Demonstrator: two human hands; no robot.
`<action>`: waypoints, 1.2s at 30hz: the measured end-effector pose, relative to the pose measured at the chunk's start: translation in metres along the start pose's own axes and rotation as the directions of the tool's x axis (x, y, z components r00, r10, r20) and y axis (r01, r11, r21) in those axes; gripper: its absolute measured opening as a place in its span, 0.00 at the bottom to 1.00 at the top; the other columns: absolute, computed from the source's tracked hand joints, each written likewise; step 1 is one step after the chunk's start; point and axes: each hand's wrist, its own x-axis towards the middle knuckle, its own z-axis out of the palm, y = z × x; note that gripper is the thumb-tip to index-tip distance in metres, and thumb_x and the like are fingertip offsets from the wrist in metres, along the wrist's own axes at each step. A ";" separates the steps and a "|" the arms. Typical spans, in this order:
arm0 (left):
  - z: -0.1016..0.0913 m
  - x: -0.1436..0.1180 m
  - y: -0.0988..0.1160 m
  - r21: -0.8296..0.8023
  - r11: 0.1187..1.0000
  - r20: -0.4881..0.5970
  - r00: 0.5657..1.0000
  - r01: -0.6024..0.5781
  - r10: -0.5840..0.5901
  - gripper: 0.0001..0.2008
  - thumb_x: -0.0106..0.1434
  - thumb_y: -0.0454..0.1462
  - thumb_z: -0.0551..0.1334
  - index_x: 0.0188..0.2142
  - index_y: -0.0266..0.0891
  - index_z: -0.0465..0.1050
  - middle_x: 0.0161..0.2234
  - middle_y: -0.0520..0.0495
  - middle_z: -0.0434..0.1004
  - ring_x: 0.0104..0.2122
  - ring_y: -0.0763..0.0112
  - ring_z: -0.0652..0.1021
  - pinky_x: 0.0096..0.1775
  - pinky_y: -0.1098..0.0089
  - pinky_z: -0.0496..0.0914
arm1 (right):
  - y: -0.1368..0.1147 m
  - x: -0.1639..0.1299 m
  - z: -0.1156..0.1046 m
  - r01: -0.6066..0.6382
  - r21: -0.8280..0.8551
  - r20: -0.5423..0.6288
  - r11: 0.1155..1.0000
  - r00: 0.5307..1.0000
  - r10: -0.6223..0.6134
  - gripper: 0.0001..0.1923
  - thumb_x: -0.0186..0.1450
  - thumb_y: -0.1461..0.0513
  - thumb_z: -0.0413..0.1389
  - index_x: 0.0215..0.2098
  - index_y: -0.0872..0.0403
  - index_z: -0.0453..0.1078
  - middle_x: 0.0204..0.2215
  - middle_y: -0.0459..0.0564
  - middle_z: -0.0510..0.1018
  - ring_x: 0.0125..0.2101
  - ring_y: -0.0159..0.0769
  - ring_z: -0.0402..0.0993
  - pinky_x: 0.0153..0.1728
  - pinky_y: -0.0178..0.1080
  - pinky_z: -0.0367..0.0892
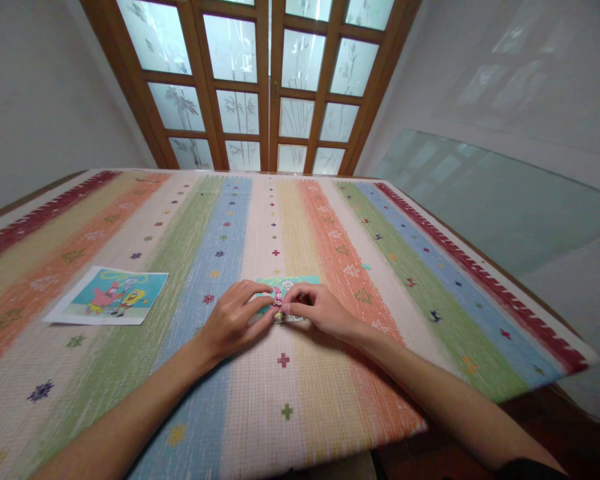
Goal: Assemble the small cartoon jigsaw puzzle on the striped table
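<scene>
Between my hands, a small jigsaw puzzle with a teal cartoon picture lies flat on the striped tablecloth, partly covered by my fingers. My left hand comes in from the left, its thumb and fingertips closed at a pink puzzle piece near the picture's middle. From the other side, my right hand pinches at the same spot, fingers curled and hiding the puzzle's right part. Whether the piece sits in the picture or is raised a little, I cannot tell. Off to the left lies a printed cartoon sheet with white margins.
A lone teal piece lies on the cloth to the right of my right hand. The striped tablecloth covers the table, whose front edge is close below my arms. Wooden doors with glass panes stand behind the far edge.
</scene>
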 end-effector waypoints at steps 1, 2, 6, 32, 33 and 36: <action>0.000 0.000 0.000 -0.008 1.000 0.017 1.000 0.009 -0.009 0.07 0.71 0.33 0.62 0.48 0.42 0.75 0.45 0.43 0.80 0.43 0.62 0.79 0.45 0.59 0.76 | 0.000 0.000 0.000 0.014 -0.043 -0.003 0.999 1.000 -0.014 0.07 0.60 0.56 0.66 0.29 0.50 0.78 0.30 0.48 0.81 0.32 0.38 0.73 0.38 0.45 0.69; 0.000 0.000 -0.001 -0.021 1.000 0.035 0.999 0.020 -0.019 0.07 0.71 0.33 0.62 0.47 0.41 0.75 0.45 0.43 0.80 0.43 0.62 0.79 0.46 0.59 0.76 | 0.000 -0.001 0.000 0.027 -0.088 -0.008 0.996 1.000 -0.027 0.06 0.61 0.56 0.65 0.29 0.50 0.78 0.30 0.48 0.81 0.33 0.38 0.73 0.38 0.45 0.69; -0.001 0.001 0.000 -0.099 0.992 0.106 0.992 0.077 -0.066 0.07 0.73 0.33 0.58 0.46 0.40 0.75 0.46 0.42 0.79 0.45 0.62 0.78 0.49 0.57 0.75 | 0.002 -0.002 -0.002 0.128 -0.297 -0.035 0.946 0.989 -0.144 0.06 0.64 0.57 0.64 0.30 0.49 0.77 0.32 0.48 0.81 0.36 0.39 0.73 0.42 0.46 0.67; -0.005 0.001 -0.003 -0.206 0.946 0.321 0.930 0.251 -0.177 0.12 0.77 0.36 0.48 0.40 0.41 0.68 0.45 0.43 0.76 0.47 0.60 0.73 0.53 0.57 0.68 | 0.010 -0.008 0.003 0.506 -0.738 0.157 0.446 0.772 -0.616 0.07 0.71 0.59 0.59 0.39 0.50 0.79 0.39 0.50 0.81 0.40 0.40 0.71 0.44 0.45 0.61; -0.005 0.001 -0.003 -0.203 0.945 0.325 0.928 0.256 -0.181 0.12 0.77 0.37 0.48 0.40 0.41 0.68 0.45 0.43 0.76 0.47 0.60 0.73 0.53 0.57 0.68 | 0.011 -0.008 0.003 0.505 -0.744 0.155 0.437 0.767 -0.623 0.07 0.72 0.58 0.59 0.39 0.51 0.79 0.39 0.50 0.81 0.40 0.40 0.70 0.44 0.45 0.61; -0.004 0.001 -0.004 -0.186 0.948 0.326 0.926 0.260 -0.190 0.12 0.77 0.37 0.49 0.40 0.40 0.69 0.45 0.43 0.76 0.47 0.60 0.73 0.53 0.56 0.68 | 0.012 -0.007 0.004 0.490 -0.762 0.160 0.424 0.776 -0.610 0.08 0.73 0.59 0.58 0.40 0.50 0.79 0.39 0.50 0.81 0.40 0.40 0.70 0.44 0.45 0.61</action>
